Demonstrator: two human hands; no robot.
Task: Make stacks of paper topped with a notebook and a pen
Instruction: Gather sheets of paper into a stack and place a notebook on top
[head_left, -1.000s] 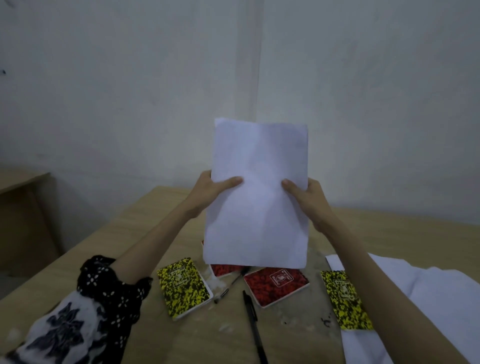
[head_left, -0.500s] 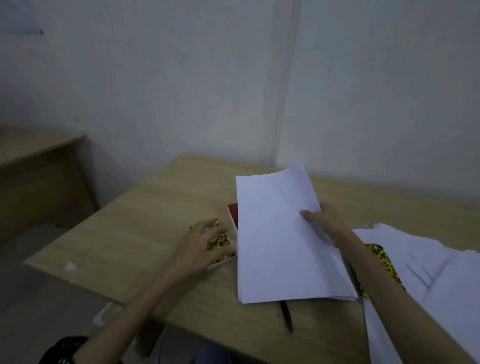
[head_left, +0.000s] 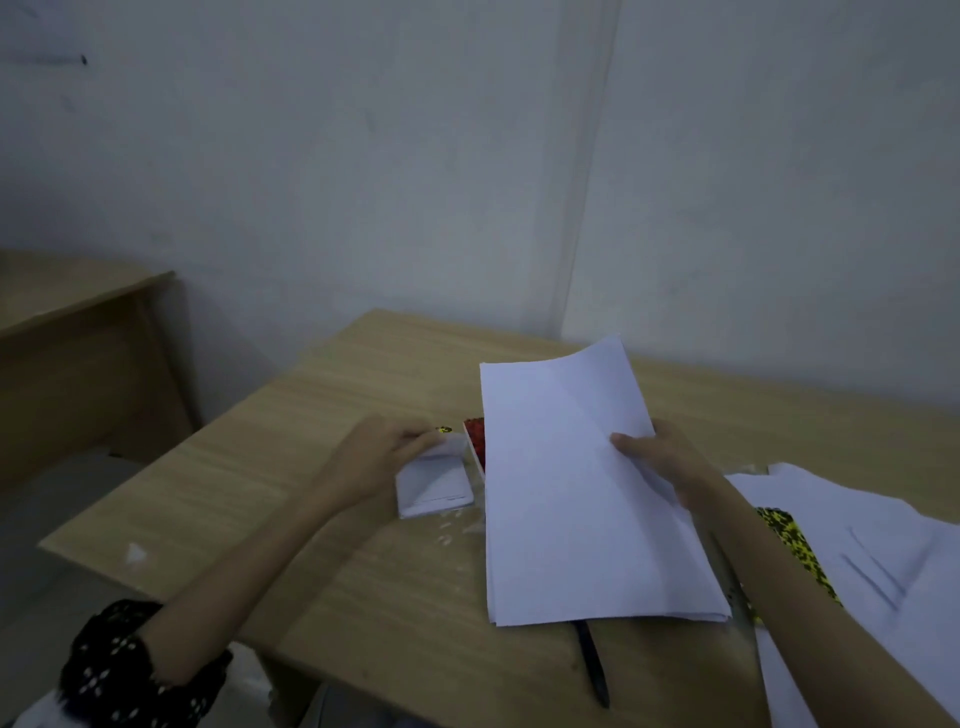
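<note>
Two hands busy: right hand (head_left: 670, 467) pinches thin white paper stack (head_left: 587, 499) at its right edge, low over wooden table (head_left: 363, 561); sheets look floppy, prob. need both edges. Left hand (head_left: 374, 457) grips small yellow-patterned notebook (head_left: 434, 480), tilted, stiffer & light.

The left hand (head_left: 382, 460), flat on the yellow notebook (head_left: 435, 480) half a second ago, now grips its far edge and tips it up, so the pale underside faces the camera. The paper stack (head_left: 587, 499), upright in both hands a second ago, now lies on the table (head_left: 337, 545) under the right hand (head_left: 660, 465) alone.
</note>
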